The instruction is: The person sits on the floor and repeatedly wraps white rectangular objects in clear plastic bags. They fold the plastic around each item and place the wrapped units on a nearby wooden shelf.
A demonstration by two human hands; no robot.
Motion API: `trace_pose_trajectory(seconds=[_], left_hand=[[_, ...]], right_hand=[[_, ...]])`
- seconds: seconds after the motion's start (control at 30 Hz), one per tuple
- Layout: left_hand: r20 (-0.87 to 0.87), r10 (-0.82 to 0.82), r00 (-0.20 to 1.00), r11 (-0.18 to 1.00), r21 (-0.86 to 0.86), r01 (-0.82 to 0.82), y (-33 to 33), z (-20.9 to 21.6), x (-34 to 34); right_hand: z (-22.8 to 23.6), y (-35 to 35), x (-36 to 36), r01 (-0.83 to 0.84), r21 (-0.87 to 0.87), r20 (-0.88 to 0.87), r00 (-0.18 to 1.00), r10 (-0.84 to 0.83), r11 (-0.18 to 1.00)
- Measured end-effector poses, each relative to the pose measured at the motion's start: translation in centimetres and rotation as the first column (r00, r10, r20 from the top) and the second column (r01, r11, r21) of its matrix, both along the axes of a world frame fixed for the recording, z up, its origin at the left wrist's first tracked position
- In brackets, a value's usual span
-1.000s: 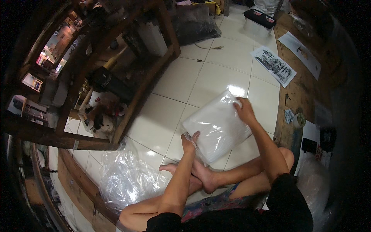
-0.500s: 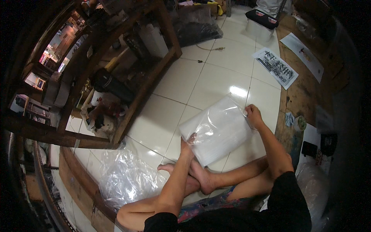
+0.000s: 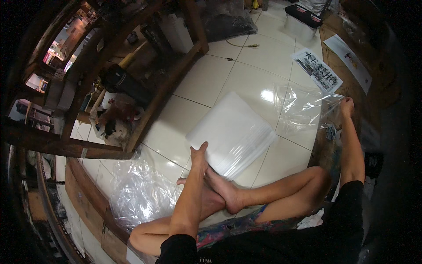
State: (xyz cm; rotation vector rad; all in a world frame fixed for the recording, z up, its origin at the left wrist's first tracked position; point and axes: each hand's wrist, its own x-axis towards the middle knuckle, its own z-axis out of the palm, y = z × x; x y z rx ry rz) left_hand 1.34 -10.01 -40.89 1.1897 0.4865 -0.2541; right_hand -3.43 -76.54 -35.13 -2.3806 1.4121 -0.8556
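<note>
A flat stack of translucent plastic sheets (image 3: 233, 132) lies on the tiled floor in front of my crossed legs, its layered edges fanned at the right. At its near-left corner, my left hand (image 3: 199, 155) grips the edge, thumb on top; the other fingers are partly hidden. Out to the right, my raised right hand (image 3: 347, 107) pinches the corner of a single clear plastic sheet (image 3: 303, 108). That sheet hangs loose and creased between the hand and the stack, apart from the stack; whether it is a bag I cannot tell.
Crumpled clear plastic (image 3: 140, 193) lies left of my legs. A wooden frame (image 3: 167, 92) with stored items stands at the left. Along the right runs a wooden board (image 3: 327, 53), with a printed sheet (image 3: 316, 70) over its edge. A lidded tub (image 3: 301, 24) stands farther back.
My right hand has moved right and away from the stack, drawing a clear sheet off it. My left hand stays at the near-left corner, its thumb now raised into view. The stack has turned slightly.
</note>
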Motion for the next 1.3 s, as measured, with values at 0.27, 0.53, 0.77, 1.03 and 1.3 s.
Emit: trace_pose_trajectory(seconds=[0.27, 0.53, 0.77, 1.03, 1.3], left_hand=[[-0.074, -0.091, 0.993, 0.963, 0.248, 0.107, 0.2, 3.0, -0.8], [0.348, -0.526, 0.776, 0.259, 0.935, -0.244, 2.5, 1.6, 6.4], [-0.188, -0.745, 0.640, 0.050, 0.941, 0.336, -1.8, 2.9, 8.3], [-0.188, -0.761, 0.621, -0.002, 0.958, 0.287, -1.7, 2.0, 7.0], [-0.219, -0.763, 0.608, -0.047, 0.957, 0.286, -1.9, 2.3, 6.9]], right_hand=[[-0.3, 23.3, -3.1, -0.534, 0.757, 0.387, 0.831, 0.399, 0.377], [-2.3, 43.2, -5.7, -0.270, 0.962, 0.271, 0.961, 0.054, -0.030], [-4.3, 46.8, -4.3, -0.230, 0.638, 0.139, 0.973, 0.184, 0.735], [-2.8, 46.8, -3.4, -0.266, 0.931, 0.266, 0.963, 0.036, 0.251], [-3.9, 50.6, -1.5, -0.425, 0.668, 0.415, 0.894, 0.168, 0.611]])
